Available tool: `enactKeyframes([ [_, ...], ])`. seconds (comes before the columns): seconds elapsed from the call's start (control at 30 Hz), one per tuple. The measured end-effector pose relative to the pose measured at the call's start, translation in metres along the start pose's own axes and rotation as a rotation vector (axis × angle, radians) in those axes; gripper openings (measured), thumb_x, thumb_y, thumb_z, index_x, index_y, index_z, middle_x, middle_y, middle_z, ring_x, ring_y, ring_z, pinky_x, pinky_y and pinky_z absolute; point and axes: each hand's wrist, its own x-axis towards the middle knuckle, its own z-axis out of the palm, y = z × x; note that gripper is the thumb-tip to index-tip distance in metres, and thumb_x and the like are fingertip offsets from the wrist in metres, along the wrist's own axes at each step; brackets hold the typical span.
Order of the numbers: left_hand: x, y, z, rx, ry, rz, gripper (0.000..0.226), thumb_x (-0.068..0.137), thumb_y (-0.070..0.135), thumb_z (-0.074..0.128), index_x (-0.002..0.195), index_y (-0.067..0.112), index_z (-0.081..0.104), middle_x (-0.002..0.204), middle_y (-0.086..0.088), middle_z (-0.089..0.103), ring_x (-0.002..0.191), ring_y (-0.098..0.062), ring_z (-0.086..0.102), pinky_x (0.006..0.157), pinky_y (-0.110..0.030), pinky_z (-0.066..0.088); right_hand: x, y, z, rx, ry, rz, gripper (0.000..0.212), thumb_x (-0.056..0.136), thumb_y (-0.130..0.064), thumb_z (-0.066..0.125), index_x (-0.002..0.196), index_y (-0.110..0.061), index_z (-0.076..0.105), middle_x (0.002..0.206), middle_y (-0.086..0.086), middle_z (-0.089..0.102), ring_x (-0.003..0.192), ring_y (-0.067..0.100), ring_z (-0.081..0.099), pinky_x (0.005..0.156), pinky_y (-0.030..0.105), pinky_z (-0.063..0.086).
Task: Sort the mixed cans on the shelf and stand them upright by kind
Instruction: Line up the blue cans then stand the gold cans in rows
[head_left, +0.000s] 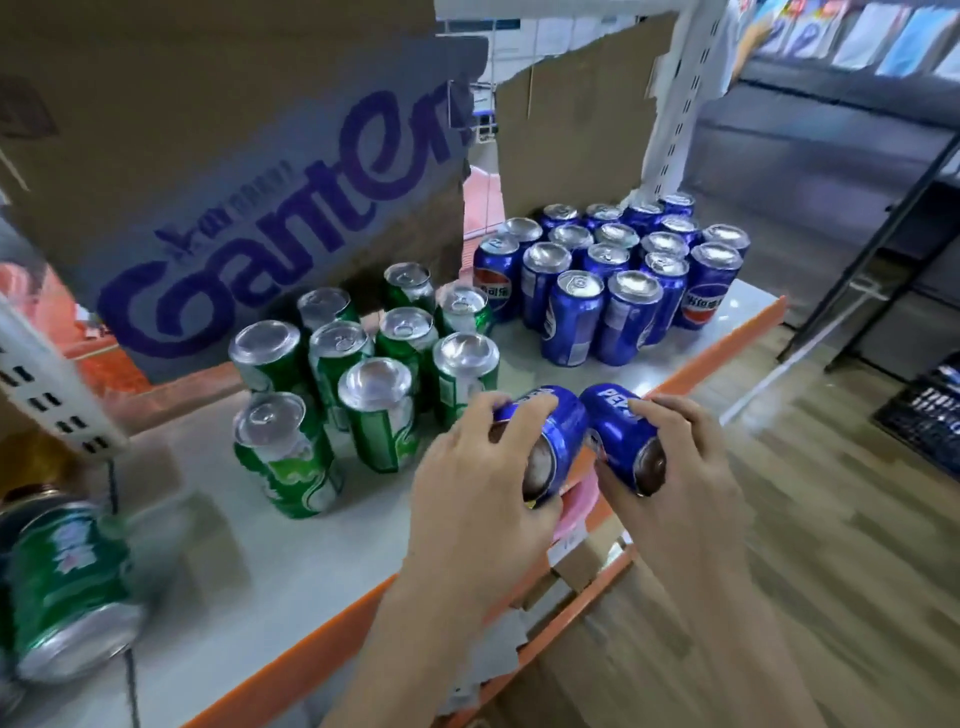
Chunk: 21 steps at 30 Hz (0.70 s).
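My left hand (467, 493) grips a blue can (558, 431) that lies tilted, its base toward me, above the shelf's front edge. My right hand (675, 467) grips a second blue can (618, 431) the same way, right beside the first. Several blue cans (618, 280) stand upright in a cluster at the back right of the shelf (260, 561). Several green cans (374, 364) stand upright in a group in the middle, left of my hands. One green can (67, 587) lies on its side at the far left.
A torn cardboard box (249, 182) with purple lettering hangs over the back of the shelf. The shelf has an orange front lip (291, 660). A white slotted upright (675, 104) stands behind the blue cans. Wooden floor and a black rack are to the right.
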Motion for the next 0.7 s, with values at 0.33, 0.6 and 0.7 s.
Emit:
enactKeyframes([
  [0.33,0.098,-0.017,0.042,0.200,0.050,0.122,0.067,0.051,0.036,0.067,0.113,0.017,0.053,0.085,0.004,0.063,0.071,-0.022,0.059,0.069,-0.029,0.037,0.085,0.044,0.031,-0.074,-0.184,-0.053,0.066,0.054,-0.011,0.084,0.114,-0.014,0.057,0.114,0.001,0.056,0.085,0.024,0.062,0.061,0.018,0.039],
  [0.6,0.170,-0.019,0.053,0.552,-0.211,0.034,0.061,0.063,0.042,0.070,0.117,0.021,0.052,0.107,0.003,0.062,0.100,-0.023,0.053,0.083,-0.034,0.034,0.123,0.076,0.061,-0.198,-0.244,-0.251,0.074,0.048,-0.026,0.088,0.113,-0.006,0.059,0.107,0.007,0.063,0.099,0.027,0.056,0.082,0.036,0.049],
  [0.7,0.201,-0.023,0.058,0.699,-0.342,0.026,0.056,0.074,0.041,0.063,0.122,0.023,0.043,0.117,0.002,0.055,0.108,-0.022,0.047,0.087,-0.034,0.033,0.139,0.089,0.062,-0.262,-0.224,-0.328,0.068,0.057,-0.032,0.085,0.116,-0.008,0.061,0.113,0.004,0.061,0.109,0.021,0.045,0.089,0.037,0.046],
])
